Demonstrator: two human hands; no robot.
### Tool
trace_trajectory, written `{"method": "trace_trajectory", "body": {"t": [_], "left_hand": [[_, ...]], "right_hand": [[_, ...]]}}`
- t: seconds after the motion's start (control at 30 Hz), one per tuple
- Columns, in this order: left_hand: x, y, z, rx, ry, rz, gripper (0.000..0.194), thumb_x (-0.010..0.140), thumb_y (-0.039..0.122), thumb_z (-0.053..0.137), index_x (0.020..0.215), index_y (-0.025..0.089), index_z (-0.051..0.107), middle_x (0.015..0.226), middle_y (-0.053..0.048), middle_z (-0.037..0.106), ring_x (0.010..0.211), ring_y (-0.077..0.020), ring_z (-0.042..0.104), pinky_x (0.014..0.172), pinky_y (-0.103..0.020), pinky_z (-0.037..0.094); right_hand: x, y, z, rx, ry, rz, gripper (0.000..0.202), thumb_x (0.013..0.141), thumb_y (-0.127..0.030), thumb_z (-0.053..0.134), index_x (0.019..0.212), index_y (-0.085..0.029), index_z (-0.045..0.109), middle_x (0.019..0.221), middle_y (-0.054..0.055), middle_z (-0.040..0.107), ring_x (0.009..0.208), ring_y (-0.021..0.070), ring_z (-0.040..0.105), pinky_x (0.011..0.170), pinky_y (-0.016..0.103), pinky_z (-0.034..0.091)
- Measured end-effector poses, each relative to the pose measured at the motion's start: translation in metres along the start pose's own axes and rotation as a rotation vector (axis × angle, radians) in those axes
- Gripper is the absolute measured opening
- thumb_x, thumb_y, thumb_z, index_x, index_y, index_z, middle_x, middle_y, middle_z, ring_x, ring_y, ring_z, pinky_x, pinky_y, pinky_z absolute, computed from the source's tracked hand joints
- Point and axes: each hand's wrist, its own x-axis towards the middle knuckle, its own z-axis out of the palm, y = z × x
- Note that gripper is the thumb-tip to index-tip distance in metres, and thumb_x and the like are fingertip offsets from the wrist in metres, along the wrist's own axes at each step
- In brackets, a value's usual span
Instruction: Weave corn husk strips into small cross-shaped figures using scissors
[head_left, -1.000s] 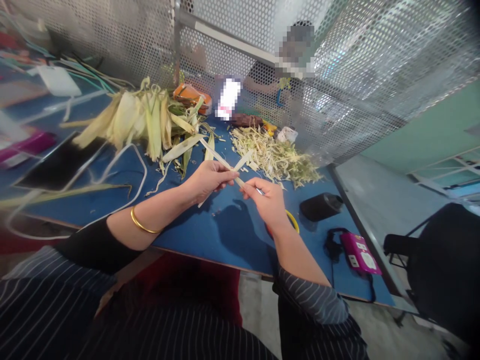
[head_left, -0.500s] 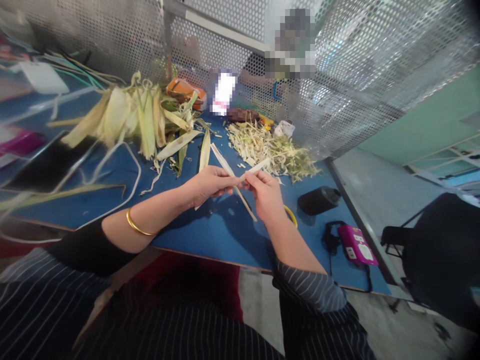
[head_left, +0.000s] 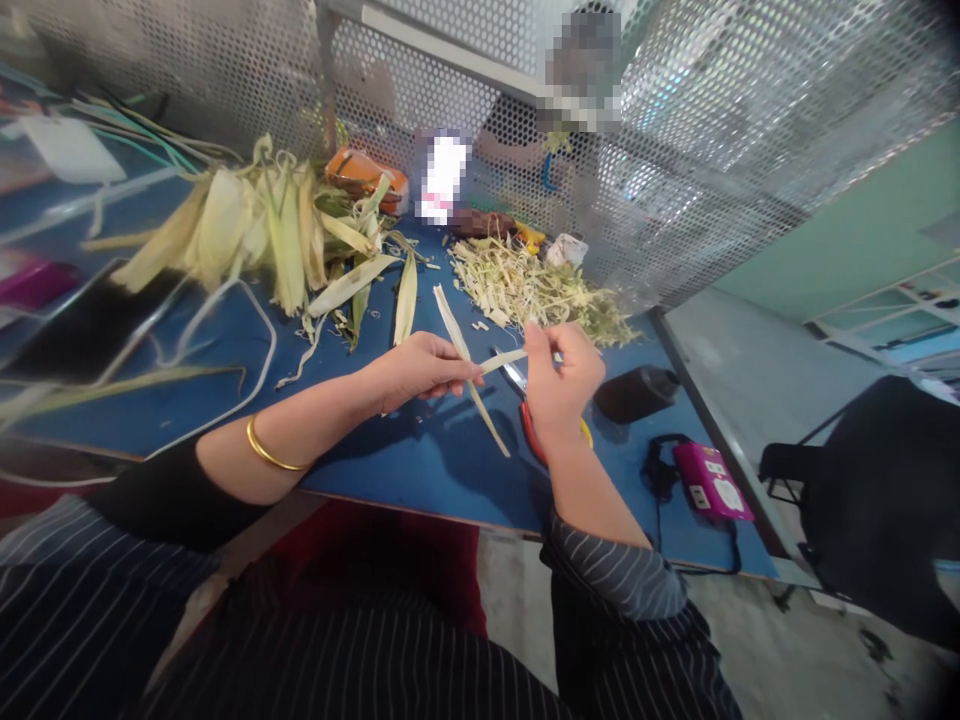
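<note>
Two pale husk strips cross at the fingertips of my left hand (head_left: pixel 431 370), which is pinched on them. The longer husk strip (head_left: pixel 489 422) slants from upper left to lower right. The shorter strip (head_left: pixel 502 360) runs rightwards to my right hand (head_left: pixel 561 375), whose thumb and fingers are closed on its end. Scissors (head_left: pixel 531 430) with red and yellow handles lie on the blue table, partly hidden behind my right hand. A heap of husk cuttings (head_left: pixel 525 285) is just beyond my hands.
Corn husks (head_left: pixel 247 230) are piled at the left on the blue table (head_left: pixel 450 490). An orange packet (head_left: pixel 367 178) sits behind them. A black cylinder (head_left: pixel 636 396) and a magenta box (head_left: pixel 712 480) are at the right. Perforated metal panels (head_left: pixel 450 80) stand behind.
My right hand has moved right and slightly up, away from my left hand, showing more of the shorter strip. The scissors have come into view between and behind my hands.
</note>
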Motion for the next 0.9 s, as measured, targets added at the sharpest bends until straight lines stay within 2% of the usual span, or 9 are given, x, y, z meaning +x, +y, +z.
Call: {"method": "trace_trajectory", "body": {"t": [0.07,0.13,0.2,0.27,0.37,0.5,0.6,0.77,0.9], "left_hand": [[0.000,-0.001,0.001,0.015,-0.026,-0.010,0.028,0.070,0.045,0.067,0.068,0.018,0.073,0.056,-0.004,0.056,0.041,-0.0080,0.034,0.043,-0.028,0.020],[0.000,-0.003,0.003,0.041,-0.068,-0.018,0.029,0.072,0.046,0.064,0.069,0.018,0.073,0.056,-0.004,0.057,0.040,-0.0077,0.036,0.042,-0.026,0.020],[0.001,-0.005,0.005,0.084,-0.110,-0.019,0.027,0.073,0.044,0.064,0.072,0.019,0.073,0.056,-0.004,0.058,0.041,-0.0079,0.038,0.041,-0.025,0.022],[0.001,-0.006,0.007,0.122,-0.138,-0.024,0.027,0.073,0.043,0.064,0.074,0.018,0.074,0.057,-0.004,0.059,0.042,-0.0085,0.042,0.041,-0.024,0.025],[0.000,-0.006,0.009,0.136,-0.149,-0.049,0.028,0.072,0.043,0.064,0.072,0.016,0.072,0.059,-0.004,0.062,0.044,-0.0089,0.046,0.041,-0.023,0.028],[0.000,-0.003,0.009,0.131,-0.159,-0.083,0.028,0.070,0.043,0.065,0.069,0.016,0.072,0.059,-0.004,0.064,0.045,-0.0087,0.047,0.042,-0.023,0.031],[-0.001,-0.003,0.009,0.132,-0.176,-0.077,0.026,0.069,0.041,0.065,0.071,0.017,0.074,0.059,-0.004,0.064,0.044,-0.0089,0.047,0.042,-0.023,0.031],[0.000,-0.010,0.009,0.105,-0.208,-0.077,0.024,0.070,0.039,0.064,0.073,0.019,0.075,0.061,-0.005,0.066,0.043,-0.0089,0.047,0.042,-0.023,0.031],[0.001,-0.012,0.010,0.098,-0.171,-0.074,0.024,0.069,0.041,0.067,0.071,0.018,0.075,0.060,-0.005,0.064,0.042,-0.0081,0.046,0.042,-0.022,0.032]], "right_hand": [[0.001,-0.002,0.001,0.023,-0.120,-0.097,0.030,0.082,-0.046,0.057,0.069,-0.021,0.065,0.080,0.004,0.065,0.081,0.0174,0.058,0.081,0.034,0.043],[0.000,-0.003,0.007,0.146,-0.364,-0.054,0.031,0.082,-0.048,0.056,0.072,-0.021,0.067,0.079,0.003,0.067,0.080,0.0171,0.061,0.080,0.035,0.046],[-0.004,-0.003,0.013,0.339,-0.578,0.134,0.034,0.081,-0.051,0.056,0.074,-0.020,0.067,0.066,0.001,0.064,0.061,0.0143,0.060,0.063,0.030,0.049],[-0.008,-0.004,0.017,0.530,-0.646,0.343,0.033,0.076,-0.051,0.061,0.075,-0.018,0.065,0.056,-0.001,0.059,0.044,0.0109,0.053,0.043,0.025,0.043],[-0.012,-0.006,0.019,0.683,-0.544,0.490,0.027,0.068,-0.043,0.071,0.068,-0.018,0.062,0.053,-0.004,0.055,0.036,0.0078,0.045,0.032,0.022,0.035],[-0.014,-0.006,0.022,0.688,-0.449,0.498,0.020,0.069,-0.037,0.071,0.067,-0.019,0.062,0.053,-0.005,0.053,0.035,0.0062,0.040,0.031,0.021,0.031],[-0.014,-0.004,0.023,0.640,-0.406,0.431,0.017,0.072,-0.035,0.068,0.068,-0.019,0.064,0.056,-0.004,0.055,0.043,0.0068,0.043,0.038,0.021,0.034],[-0.014,-0.006,0.022,0.541,-0.340,0.315,0.013,0.074,-0.030,0.066,0.067,-0.019,0.065,0.064,-0.002,0.059,0.060,0.0101,0.050,0.060,0.025,0.043],[-0.012,-0.001,0.024,0.485,-0.361,0.286,0.017,0.077,-0.035,0.062,0.072,-0.019,0.066,0.069,-0.001,0.062,0.066,0.0123,0.054,0.064,0.026,0.044]]}}
